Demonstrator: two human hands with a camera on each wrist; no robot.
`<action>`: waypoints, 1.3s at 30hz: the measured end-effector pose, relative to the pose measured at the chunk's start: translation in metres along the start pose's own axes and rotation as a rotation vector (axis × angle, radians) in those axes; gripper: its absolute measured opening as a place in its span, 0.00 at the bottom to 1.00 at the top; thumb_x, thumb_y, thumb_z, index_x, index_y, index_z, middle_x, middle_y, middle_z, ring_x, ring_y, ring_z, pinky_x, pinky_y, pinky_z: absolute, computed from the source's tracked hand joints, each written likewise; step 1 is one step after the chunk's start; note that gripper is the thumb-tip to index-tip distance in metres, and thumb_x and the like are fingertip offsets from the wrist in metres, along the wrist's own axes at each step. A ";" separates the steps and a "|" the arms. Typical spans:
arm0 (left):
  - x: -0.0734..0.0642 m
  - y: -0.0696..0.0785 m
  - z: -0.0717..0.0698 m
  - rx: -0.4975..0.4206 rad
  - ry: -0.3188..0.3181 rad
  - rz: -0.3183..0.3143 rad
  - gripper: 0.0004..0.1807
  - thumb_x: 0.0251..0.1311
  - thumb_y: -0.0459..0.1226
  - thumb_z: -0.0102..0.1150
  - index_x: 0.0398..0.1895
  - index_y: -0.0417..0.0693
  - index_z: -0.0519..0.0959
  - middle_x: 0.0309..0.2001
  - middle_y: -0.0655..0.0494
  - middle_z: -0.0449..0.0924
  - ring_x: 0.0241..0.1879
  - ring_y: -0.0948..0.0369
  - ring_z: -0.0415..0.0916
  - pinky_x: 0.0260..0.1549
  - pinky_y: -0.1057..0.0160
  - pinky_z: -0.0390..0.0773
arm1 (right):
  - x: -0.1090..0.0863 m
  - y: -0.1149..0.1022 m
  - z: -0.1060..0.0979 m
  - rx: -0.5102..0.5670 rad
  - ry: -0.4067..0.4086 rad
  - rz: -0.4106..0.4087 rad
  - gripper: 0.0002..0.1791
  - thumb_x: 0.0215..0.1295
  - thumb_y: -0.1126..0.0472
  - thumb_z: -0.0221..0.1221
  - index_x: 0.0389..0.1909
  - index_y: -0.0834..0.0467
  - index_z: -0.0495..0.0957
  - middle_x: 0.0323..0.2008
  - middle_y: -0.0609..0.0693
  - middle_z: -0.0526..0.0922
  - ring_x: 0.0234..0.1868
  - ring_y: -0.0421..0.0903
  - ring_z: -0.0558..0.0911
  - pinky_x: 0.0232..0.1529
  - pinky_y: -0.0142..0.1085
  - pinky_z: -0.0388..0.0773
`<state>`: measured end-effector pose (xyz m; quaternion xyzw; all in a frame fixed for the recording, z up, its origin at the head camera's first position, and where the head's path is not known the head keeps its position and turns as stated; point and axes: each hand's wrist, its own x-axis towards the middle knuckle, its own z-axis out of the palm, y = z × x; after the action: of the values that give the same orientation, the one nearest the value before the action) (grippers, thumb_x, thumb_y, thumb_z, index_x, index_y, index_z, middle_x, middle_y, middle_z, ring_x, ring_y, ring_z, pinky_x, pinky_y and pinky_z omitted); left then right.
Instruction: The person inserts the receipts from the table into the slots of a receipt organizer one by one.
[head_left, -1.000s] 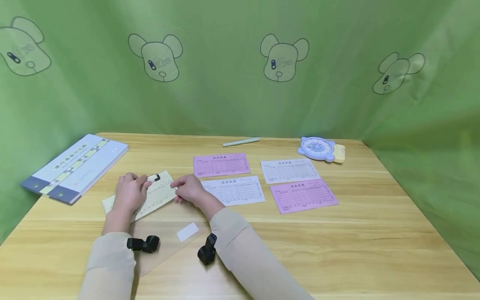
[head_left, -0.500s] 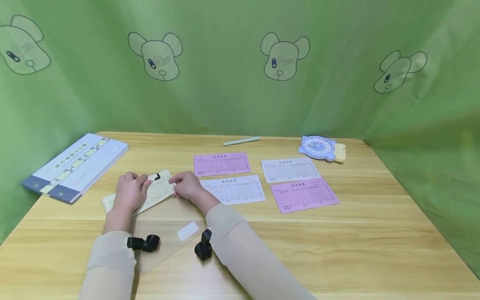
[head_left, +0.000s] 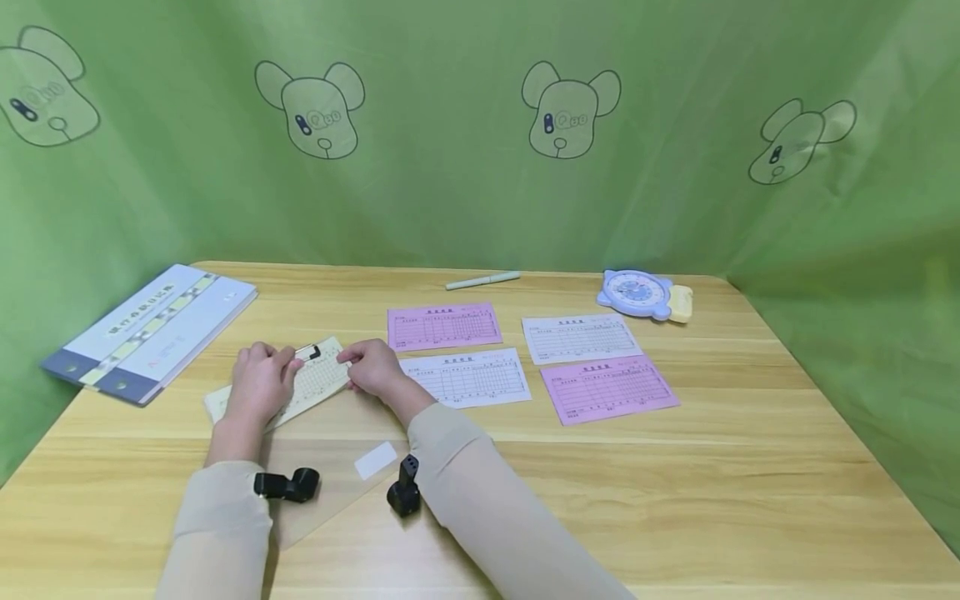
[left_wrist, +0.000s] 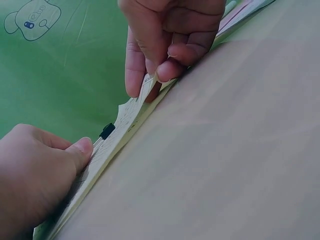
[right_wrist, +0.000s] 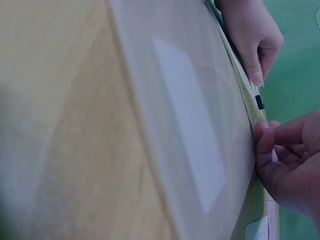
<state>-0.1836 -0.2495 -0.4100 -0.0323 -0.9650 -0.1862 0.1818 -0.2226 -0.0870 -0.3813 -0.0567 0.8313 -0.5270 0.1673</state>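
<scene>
A stack of cream printed forms (head_left: pixel 315 387) lies at a slant at the table's left front, its sheets slightly parted at the right end in the left wrist view. A black binder clip (left_wrist: pixel 107 131) sits on its far edge. My left hand (head_left: pixel 258 387) lies over the stack's left part and pinches the clip's wire handle between thumb and fingers. At the stack's right end, my right hand (head_left: pixel 375 369) pinches the paper's edge between thumb and forefinger. Nearer the wrists is a clear plastic folder (head_left: pixel 322 492) with a white label (head_left: pixel 375 460).
A blue-and-white account book (head_left: pixel 161 333) lies at left. Right of the hands are a pink form (head_left: pixel 444 325), a white form (head_left: pixel 472 379), another white form (head_left: pixel 581 340) and a second pink form (head_left: pixel 609 390). Behind lie a pale green pen (head_left: pixel 482 282) and a blue toy clock (head_left: pixel 636 294).
My right hand and forearm have shifted slightly left, along the end of the cream forms. The left hand stays at the clip.
</scene>
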 end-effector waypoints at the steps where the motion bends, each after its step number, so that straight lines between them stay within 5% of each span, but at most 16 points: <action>1: 0.000 0.000 0.000 0.001 -0.001 0.002 0.15 0.58 0.37 0.49 0.42 0.34 0.73 0.34 0.35 0.65 0.35 0.43 0.59 0.37 0.47 0.58 | 0.000 0.000 0.000 -0.004 0.001 -0.001 0.20 0.44 0.81 0.47 0.33 0.60 0.79 0.23 0.48 0.72 0.15 0.41 0.73 0.13 0.25 0.67; 23: 0.000 0.000 -0.001 -0.076 -0.033 -0.080 0.21 0.59 0.40 0.48 0.47 0.30 0.71 0.40 0.34 0.64 0.39 0.43 0.58 0.40 0.47 0.56 | -0.026 0.008 -0.027 0.168 -0.128 -0.089 0.14 0.50 0.75 0.55 0.40 0.69 0.74 0.26 0.54 0.74 0.22 0.44 0.76 0.26 0.31 0.75; 30: -0.001 0.002 -0.003 -0.088 -0.049 -0.104 0.21 0.59 0.41 0.47 0.48 0.30 0.70 0.40 0.34 0.63 0.40 0.43 0.58 0.40 0.47 0.56 | -0.049 0.014 -0.048 0.177 -0.140 -0.207 0.15 0.52 0.74 0.55 0.43 0.68 0.73 0.30 0.53 0.76 0.27 0.44 0.78 0.30 0.34 0.75; 39: -0.003 0.003 -0.006 -0.107 -0.054 -0.124 0.22 0.59 0.42 0.47 0.48 0.31 0.70 0.40 0.34 0.64 0.40 0.43 0.57 0.40 0.47 0.56 | -0.083 0.024 -0.094 0.181 -0.186 -0.291 0.18 0.54 0.69 0.56 0.47 0.68 0.71 0.40 0.63 0.75 0.33 0.46 0.77 0.34 0.38 0.75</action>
<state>-0.1787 -0.2491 -0.4052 0.0127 -0.9584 -0.2473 0.1416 -0.1746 0.0269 -0.3478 -0.2096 0.7445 -0.6106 0.1700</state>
